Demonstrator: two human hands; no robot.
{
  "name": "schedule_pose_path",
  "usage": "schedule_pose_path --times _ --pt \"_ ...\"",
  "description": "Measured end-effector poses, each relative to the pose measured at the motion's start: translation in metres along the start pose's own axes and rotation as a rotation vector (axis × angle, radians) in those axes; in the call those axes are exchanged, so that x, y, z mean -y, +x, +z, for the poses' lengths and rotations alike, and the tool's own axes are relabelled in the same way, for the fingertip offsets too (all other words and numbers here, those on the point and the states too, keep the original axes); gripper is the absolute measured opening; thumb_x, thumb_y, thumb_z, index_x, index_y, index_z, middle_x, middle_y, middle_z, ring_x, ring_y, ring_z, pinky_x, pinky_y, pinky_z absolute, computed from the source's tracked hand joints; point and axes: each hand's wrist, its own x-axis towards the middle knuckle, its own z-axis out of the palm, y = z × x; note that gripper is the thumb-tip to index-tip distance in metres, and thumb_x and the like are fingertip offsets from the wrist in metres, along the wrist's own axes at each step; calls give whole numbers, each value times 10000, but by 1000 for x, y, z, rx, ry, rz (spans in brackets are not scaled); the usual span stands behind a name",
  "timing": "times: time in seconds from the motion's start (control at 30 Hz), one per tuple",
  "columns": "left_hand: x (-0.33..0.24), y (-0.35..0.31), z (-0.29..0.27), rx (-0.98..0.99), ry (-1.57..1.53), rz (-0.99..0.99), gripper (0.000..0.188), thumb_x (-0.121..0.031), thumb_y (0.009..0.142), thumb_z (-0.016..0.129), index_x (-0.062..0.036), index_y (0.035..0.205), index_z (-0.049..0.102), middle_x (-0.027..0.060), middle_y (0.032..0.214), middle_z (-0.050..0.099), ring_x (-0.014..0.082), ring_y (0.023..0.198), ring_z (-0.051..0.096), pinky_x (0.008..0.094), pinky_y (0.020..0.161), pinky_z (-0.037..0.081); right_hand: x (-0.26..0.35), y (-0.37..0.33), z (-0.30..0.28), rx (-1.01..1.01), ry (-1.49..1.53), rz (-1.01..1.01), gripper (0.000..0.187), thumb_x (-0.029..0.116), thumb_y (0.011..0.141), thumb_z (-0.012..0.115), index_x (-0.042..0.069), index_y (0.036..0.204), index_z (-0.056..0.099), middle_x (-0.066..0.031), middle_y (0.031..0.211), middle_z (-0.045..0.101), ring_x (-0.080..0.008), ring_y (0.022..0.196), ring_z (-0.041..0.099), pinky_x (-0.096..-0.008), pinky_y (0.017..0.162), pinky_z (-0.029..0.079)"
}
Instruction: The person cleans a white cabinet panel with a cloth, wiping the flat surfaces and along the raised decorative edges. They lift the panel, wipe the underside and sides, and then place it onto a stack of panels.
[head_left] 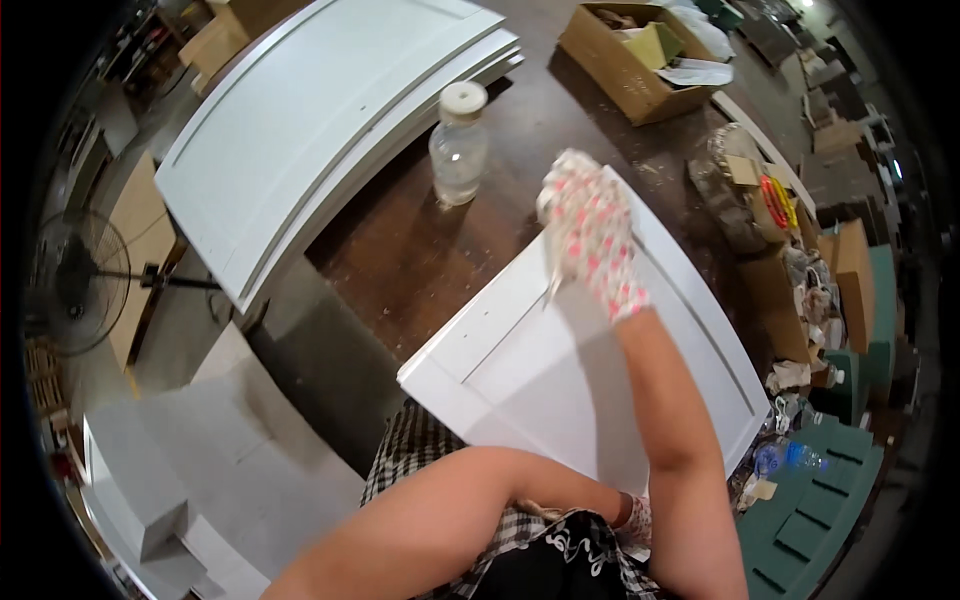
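Pink-dotted gloved right hand at flat, grooved white panel

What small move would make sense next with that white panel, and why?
Perhaps slide the white panel slightly farther onto the brown table: its left corner appears to reach the table's edge, near the checked garment. The right hand is at the panel's far end; the left hand, partly hidden, is by its near side, so both seem placed to guide it.
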Motion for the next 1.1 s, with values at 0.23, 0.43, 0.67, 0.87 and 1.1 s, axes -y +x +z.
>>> schedule_pose_path --times 0.23,0.43,0.67,0.87,1.1 --pt "0 -5 13 116 -25 63 694 -276 574 732 -103 1232 596 125 1356 514 317 1283 441 440 1066 337 -110 4 -16 159 -7 367 295 302 952 458 75 1068 607 -184 1194 558 -359 1083 570 -458 938 459" --pt "2 -15 10 150 22 38 697 -281 581 728 -106 1242 592 123 1367 508 314 1298 430 441 1075 328 -116 -150 -50 -130 -66 398 444 179 863 570 97 1298 537 -116 1316 544 -300 1236 486 -432 1023 401" --pt "-10 -4 -27 418 119 42 606 -260 635 704 -91 1206 595 168 1323 515 345 1246 461 452 1047 361 -204 -337 -106 -157 -275 742 415 158 916 516 60 1318 529 -147 1371 489 -300 1298 436 -386 1100 336" --pt "-2 -20 -57 -190 -130 -246 616 -199 805 672 -93 1364 435 174 1344 469 325 1249 441 413 1071 364 -146 -382 -154 -624 811 1097 349 200 962 488 41 1272 508 -59 936 573 -152 828 571 -268 692 495" --pt "-18 0 -86 -716 -739 -562 811 -80 791 696 -36 1473 260 171 1347 464 261 1252 451 380 1036 411 -43 -405 -146 -768 907 908 541 313 979 451 39 1436 360 -108 1324 533 -210 1182 524 -336 1004 432"
